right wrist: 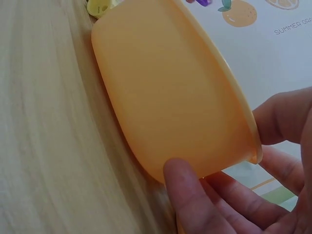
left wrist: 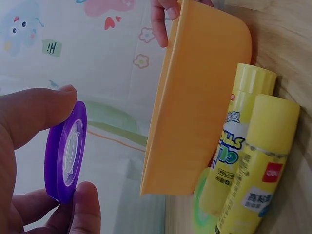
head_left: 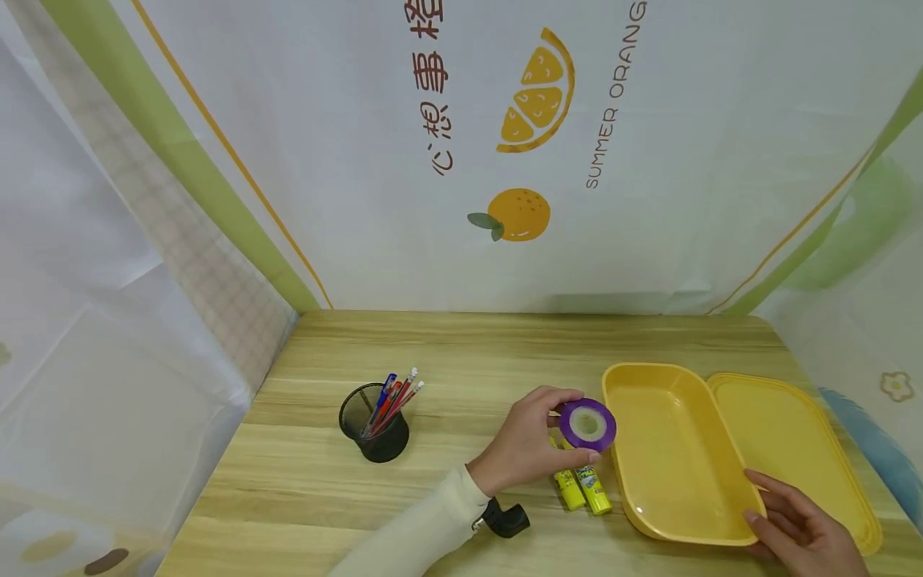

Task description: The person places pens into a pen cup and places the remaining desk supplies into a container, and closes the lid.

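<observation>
My left hand point(head_left: 530, 441) pinches a roll of purple tape point(head_left: 610, 429) by its edge, thumb and fingers on opposite sides. The roll hangs upright beside the left rim of a yellow plastic box point(head_left: 671, 449), whose inside is bare. My right hand point(head_left: 811, 529) grips the box at its near right corner, with fingers on the rim and against the outer wall, as the right wrist view shows. Below the left hand lie two yellow glue sticks point(left wrist: 265, 146) side by side. Part of a green ring point(left wrist: 201, 204) shows behind them in the left wrist view.
A yellow lid point(head_left: 793, 449) lies right of the box, partly behind it. At the left stands a black mesh cup point(head_left: 385, 445) with several pens and pencils point(head_left: 389, 405). A printed cloth point(head_left: 634, 248) hangs behind the wooden table point(head_left: 303, 481).
</observation>
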`<state>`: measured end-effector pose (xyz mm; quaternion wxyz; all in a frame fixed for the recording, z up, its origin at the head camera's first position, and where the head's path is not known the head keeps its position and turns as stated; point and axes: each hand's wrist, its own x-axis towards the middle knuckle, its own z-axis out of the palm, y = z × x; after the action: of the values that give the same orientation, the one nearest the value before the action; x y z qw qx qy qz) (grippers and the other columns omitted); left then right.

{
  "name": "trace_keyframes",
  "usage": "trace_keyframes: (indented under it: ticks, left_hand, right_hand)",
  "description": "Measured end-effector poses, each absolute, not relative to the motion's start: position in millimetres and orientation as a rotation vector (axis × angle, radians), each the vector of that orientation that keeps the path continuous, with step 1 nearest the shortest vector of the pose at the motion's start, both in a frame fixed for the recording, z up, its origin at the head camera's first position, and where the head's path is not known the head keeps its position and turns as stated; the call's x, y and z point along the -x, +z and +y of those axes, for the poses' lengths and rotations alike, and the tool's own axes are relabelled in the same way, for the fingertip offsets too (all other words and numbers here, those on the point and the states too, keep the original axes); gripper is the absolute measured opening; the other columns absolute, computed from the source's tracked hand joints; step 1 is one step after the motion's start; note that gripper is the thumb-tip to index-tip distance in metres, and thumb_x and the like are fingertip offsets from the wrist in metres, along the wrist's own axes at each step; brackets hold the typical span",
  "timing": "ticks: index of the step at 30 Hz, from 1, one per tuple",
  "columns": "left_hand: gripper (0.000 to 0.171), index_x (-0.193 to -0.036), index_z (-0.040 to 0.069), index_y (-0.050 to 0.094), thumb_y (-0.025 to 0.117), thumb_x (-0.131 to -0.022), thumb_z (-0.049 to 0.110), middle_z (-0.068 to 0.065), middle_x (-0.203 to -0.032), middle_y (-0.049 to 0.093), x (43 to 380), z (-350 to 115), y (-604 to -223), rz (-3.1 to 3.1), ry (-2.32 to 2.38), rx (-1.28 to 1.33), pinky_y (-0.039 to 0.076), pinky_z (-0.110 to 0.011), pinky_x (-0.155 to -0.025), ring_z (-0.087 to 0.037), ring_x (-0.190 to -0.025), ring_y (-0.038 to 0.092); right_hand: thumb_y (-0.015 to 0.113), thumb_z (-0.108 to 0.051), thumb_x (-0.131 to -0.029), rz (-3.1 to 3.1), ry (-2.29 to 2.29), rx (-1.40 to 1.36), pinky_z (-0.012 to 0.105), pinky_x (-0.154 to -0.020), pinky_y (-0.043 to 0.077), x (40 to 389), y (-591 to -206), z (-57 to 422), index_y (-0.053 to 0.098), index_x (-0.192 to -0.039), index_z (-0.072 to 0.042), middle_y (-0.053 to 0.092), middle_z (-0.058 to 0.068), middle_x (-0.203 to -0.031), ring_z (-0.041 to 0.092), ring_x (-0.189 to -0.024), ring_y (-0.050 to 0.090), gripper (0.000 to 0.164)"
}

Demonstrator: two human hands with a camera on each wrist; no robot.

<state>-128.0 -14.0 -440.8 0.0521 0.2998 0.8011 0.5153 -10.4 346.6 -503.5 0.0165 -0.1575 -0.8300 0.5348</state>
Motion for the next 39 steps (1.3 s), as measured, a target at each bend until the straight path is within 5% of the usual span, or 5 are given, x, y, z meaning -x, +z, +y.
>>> trace_keyframes:
  ticks: [19,31,39]
  left_hand:
    - [0.076,-0.146,0.006,0.059,0.093,-0.083,0.031,-0.005,-0.132,0.064,156.9,30.7,-434.2,2.483,1.534,-0.882,0.056,-0.013,-0.092,-0.005,-0.109,0.068]
    - [0.076,-0.146,0.011,0.062,0.093,-0.082,0.038,-0.001,-0.133,0.065,166.7,55.3,-427.2,2.563,1.389,-0.896,0.052,-0.006,-0.083,0.0,-0.105,0.064]
    - [0.074,-0.143,0.012,0.065,0.093,-0.081,0.042,0.003,-0.134,0.067,168.6,77.5,-430.6,2.641,1.274,-0.87,0.047,-0.003,-0.082,0.001,-0.109,0.062]
  right_hand:
    - [0.074,-0.022,-0.102,-2.589,1.733,0.572,0.034,-0.067,0.065,10.2,-503.8,350.7,0.057,-0.148,-0.039,0.066,-0.037,-0.095,-0.001,-0.083,0.073,0.052]
    - [0.076,-0.03,-0.1,-2.597,1.749,0.613,0.035,-0.069,0.066,10.3,-501.4,349.3,0.057,-0.152,-0.031,0.069,-0.031,-0.094,0.002,-0.084,0.074,0.055]
    - [0.077,-0.031,-0.099,-2.599,1.749,0.632,0.034,-0.069,0.066,11.2,-499.6,347.3,0.059,-0.149,-0.036,0.069,-0.028,-0.092,0.002,-0.083,0.074,0.053]
